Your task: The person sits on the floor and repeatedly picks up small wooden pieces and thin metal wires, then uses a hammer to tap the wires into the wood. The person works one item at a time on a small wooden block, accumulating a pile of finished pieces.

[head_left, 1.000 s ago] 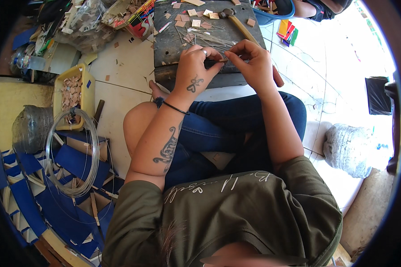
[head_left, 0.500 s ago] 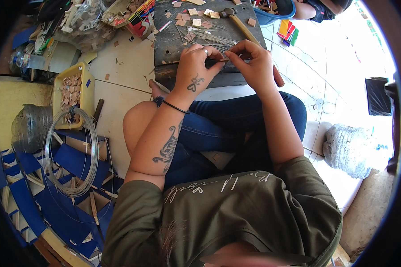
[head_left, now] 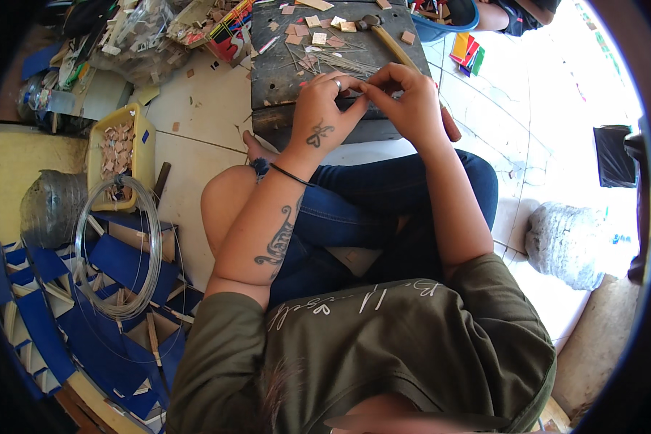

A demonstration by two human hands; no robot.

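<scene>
- Person, seated on the floor, knees drawn up in blue jeans point(head_left: 383, 210), olive shirt nearest the camera; the posture brings the dark wooden tabletop point(head_left: 282, 72) within reach just past the knees, so both forearms can work at its near edge.
- Left hand point(head_left: 322, 119): fingers curled, thumb and forefinger pinched together over the near edge of the tabletop; a ring on one finger, a thin dark band at the wrist. It meets the other hand fingertip to fingertip on a very small piece point(head_left: 362, 88), too small to identify.
- Right hand point(head_left: 412, 105): likewise curled and closed at the fingertips on the same small piece, wrist resting by the near right corner of the tabletop, probably for steadiness in fine work.
- Thin sticks point(head_left: 340, 64): a loose fan lying mid-tabletop, just beyond the hands, seemingly kept handy for picking one at a time.
- Small square wooden tiles point(head_left: 318, 37): scattered toward the far edge, well apart from the working spot.
- Hammer point(head_left: 390, 43): lying along the right side of the tabletop, head toward the far edge, handle slanting back past the right hand.
- Yellow tray point(head_left: 143, 145): on the floor off the tabletop's left edge, filled with pale cut chips; appears to serve as stock or offcut bin.
- Wire coil point(head_left: 119, 257): on the floor at the person's left, lying over blue panels point(head_left: 130, 264).
- Blue tub point(head_left: 441, 25): beyond the far right corner, holding mixed bits.
</scene>
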